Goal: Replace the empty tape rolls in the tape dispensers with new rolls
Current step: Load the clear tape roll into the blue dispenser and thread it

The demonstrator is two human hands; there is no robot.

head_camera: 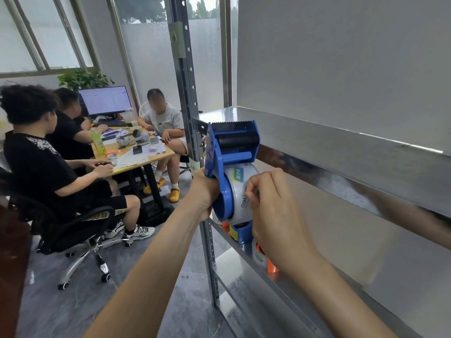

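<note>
A blue hand-held tape dispenser stands upright in the middle of the head view, its toothed blade and black roller on top. My left hand grips its handle from the left. A clear tape roll with a printed label sits on the dispenser's hub. My right hand is pressed against the right side of that roll, with fingertips pinching at its surface. Below, on the metal shelf, another blue dispenser and orange-cored tape rolls lie partly hidden behind my right hand.
A perforated steel shelf post rises just left of the dispenser. An upper shelf edge runs to the right. Three people sit around a wooden table at the left, one on a wheeled office chair.
</note>
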